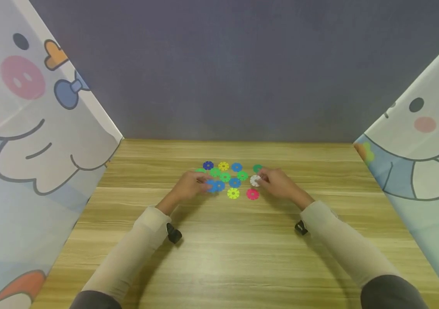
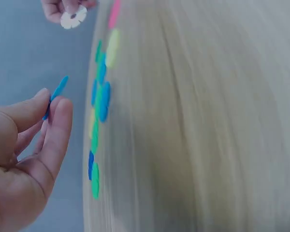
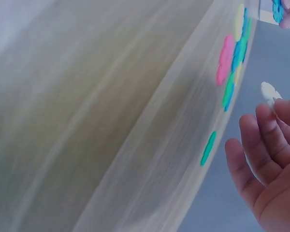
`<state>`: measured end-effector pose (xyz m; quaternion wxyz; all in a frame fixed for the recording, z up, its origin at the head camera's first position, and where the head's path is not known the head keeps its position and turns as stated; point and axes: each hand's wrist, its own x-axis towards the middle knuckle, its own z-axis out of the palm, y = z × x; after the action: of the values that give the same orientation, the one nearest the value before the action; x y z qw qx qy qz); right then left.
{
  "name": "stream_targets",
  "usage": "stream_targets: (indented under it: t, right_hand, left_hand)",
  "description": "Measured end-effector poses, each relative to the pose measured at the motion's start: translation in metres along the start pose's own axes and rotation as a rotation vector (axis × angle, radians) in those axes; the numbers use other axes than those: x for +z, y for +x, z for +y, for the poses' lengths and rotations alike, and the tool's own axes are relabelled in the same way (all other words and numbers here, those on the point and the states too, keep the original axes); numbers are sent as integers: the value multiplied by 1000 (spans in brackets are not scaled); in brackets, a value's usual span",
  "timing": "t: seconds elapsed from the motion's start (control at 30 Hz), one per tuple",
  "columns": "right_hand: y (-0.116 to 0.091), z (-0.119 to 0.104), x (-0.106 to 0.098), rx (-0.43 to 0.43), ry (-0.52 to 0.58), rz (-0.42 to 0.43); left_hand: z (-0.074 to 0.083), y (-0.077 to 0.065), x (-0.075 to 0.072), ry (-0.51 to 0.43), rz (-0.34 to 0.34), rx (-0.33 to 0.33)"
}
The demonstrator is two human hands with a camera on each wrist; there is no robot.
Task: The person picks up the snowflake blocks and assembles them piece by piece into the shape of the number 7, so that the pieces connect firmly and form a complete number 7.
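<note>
My left hand (image 1: 189, 186) pinches a blue notched snowflake disc (image 2: 60, 89) between thumb and fingers, raised above the table. Between the thumb and fingertips of my right hand (image 1: 279, 184) is a white snowflake disc (image 1: 255, 180), also lifted. The left wrist view shows this white disc (image 2: 74, 18) at the top, apart from the blue one. Below both hands, several more discs lie flat. Nearest the right hand are a pink disc (image 1: 252, 194) and a dark green disc (image 1: 257, 168); beside the left is another blue disc (image 1: 219, 186).
Among the flat discs are a dark blue one (image 1: 208, 165), a yellow one (image 1: 223, 166), a yellow-green one (image 1: 233, 193) and several green ones. They lie on a wood-grain table (image 1: 219, 257). A grey panel (image 1: 219, 73) rises behind, with cartoon-printed cloths (image 1: 22, 141) at both sides.
</note>
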<state>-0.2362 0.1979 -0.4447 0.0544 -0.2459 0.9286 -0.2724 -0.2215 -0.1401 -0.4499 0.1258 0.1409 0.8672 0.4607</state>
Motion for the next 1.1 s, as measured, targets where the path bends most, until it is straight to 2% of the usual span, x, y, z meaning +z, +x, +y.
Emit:
stream_targets:
  t: [0.13, 0.3, 0.5, 0.73, 1.1]
  right_hand:
    - [-4, -10, 2, -33, 57, 16]
    - [-10, -26, 5, -69, 98, 65]
    - [-14, -39, 10, -89, 89, 122]
    - [-15, -42, 16, -138, 67, 183]
    - [-14, -43, 22, -196, 104, 186]
  left_hand:
    - [8, -3, 5, -146, -23, -34]
    - [22, -6, 16, -225, -27, -57]
    - [30, -5, 27, -341, -43, -45]
    - [37, -5, 32, -380, -37, -70]
    - [40, -2, 37, -394, -24, -94]
